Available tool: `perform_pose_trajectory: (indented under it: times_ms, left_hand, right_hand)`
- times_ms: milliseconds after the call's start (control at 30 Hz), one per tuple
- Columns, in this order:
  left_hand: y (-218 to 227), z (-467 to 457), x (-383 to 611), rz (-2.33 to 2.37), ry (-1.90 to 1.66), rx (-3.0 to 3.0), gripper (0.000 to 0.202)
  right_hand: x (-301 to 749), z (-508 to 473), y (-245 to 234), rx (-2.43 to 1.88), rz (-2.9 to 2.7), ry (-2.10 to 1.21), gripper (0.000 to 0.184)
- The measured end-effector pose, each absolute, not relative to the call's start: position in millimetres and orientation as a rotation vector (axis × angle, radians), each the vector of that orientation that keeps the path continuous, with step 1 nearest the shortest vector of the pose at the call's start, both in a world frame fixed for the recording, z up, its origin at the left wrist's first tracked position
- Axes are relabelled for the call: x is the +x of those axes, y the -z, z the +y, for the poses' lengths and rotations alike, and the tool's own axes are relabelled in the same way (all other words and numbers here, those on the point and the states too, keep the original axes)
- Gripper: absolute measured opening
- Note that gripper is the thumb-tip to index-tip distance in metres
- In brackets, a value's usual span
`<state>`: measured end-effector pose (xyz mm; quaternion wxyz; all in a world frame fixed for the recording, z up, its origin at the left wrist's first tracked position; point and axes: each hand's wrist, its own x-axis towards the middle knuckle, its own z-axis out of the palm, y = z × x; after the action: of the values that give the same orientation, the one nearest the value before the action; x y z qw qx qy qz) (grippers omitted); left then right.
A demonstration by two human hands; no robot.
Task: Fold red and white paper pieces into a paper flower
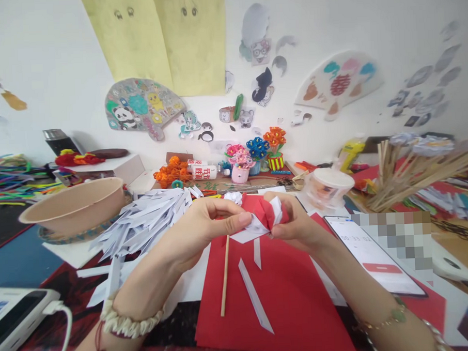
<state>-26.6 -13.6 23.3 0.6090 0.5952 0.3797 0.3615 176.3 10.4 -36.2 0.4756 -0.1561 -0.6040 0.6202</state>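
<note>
**Left hand (207, 223) and right hand (298, 225) meet on a folded paper piece (264, 214)**

Left hand: nearly closed, thumb laid against the white left edge, fingers curled behind. Right hand: half-curled around the other side, thumb pressing low at the front; its fingers are mostly hidden by the paper. Both have hold of the one piece, red and white in layers, held up in front of the person, above a red sheet (289, 302).

Step in hand, by judgement: shaping or tucking the folds. Next move seems to call for a steady grip on one side and light, exact thumb pressure on the other, so that the layers do not slip or crush. How the folds interlock cannot be made out.

On the red sheet, just below: a thin wooden stick (225, 277) and, beside it, a long white strip (255, 296). Left of the hands, a heap of white strips (143, 218); beyond that, a beige basin (84, 210). Right, a phone (371, 252) shows a timer. Farther back, potted craft flowers (257, 148) stand near the wall.
</note>
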Motion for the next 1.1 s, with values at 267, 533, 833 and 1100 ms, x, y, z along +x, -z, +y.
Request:
perform_pose_trajectory:
  times_ms: [267, 533, 833, 1100]
  left_hand:
    - [-19, -15, -27, 0.763, -0.785, 1.286, 0.032]
    - [-18, -18, -24, 0.816, -0.772, 1.373, 0.040]
    - [-24, -20, -29, 0.846, -0.704, 1.473, 0.037]
    - [-25, -25, -31, 0.942, -0.657, 1.605, 0.038]
  right_hand:
    - [177, 10, 32, -0.357, -1.490, -1.557, 0.036]
    - [176, 10, 35, -0.325, -1.513, -1.534, 0.031]
    - [177, 10, 35, -0.320, -1.531, -1.507, 0.036]
    - [175, 9, 33, -0.298, -1.583, -1.481, 0.031]
